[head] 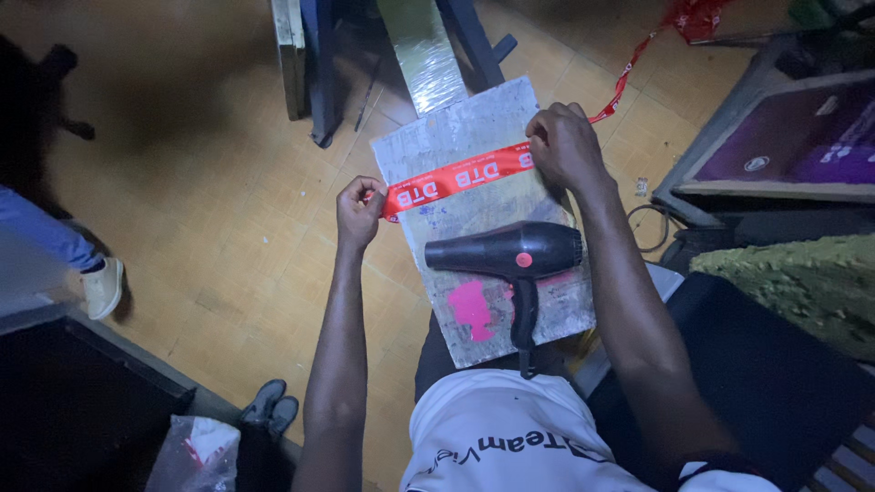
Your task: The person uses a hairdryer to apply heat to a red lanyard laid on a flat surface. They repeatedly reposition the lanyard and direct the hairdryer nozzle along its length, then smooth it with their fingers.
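**Red strip stretched across a board between two hands**

Dim yellow-brown floor tiles (228, 219) fill the background, and a scuffed grey board (483, 301) rests on the seated person's lap, its long axis running away from the body and tilted a little to the right. Across the far half of this board lies a red printed strip (456, 178), stretched nearly crosswise, its left end lower than its right.

The left hand (358, 214) sits at the board's left edge, fingers curled, thumb and forefinger pinching the strip's left end. The right hand (565, 146) is at the far right edge, fingers bent and pressed down on the strip, which trails off beyond it toward the upper right; whether they pinch it or only press it flat cannot be told. So the strip runs straight between the two hands, each at one end, neither clearly nearer its middle.

Nearer the body, a black hair dryer (515, 260) lies on the board, nozzle pointing left, just beside a pink paint patch (472, 308). A person's shoe (102, 287) shows at the far left.
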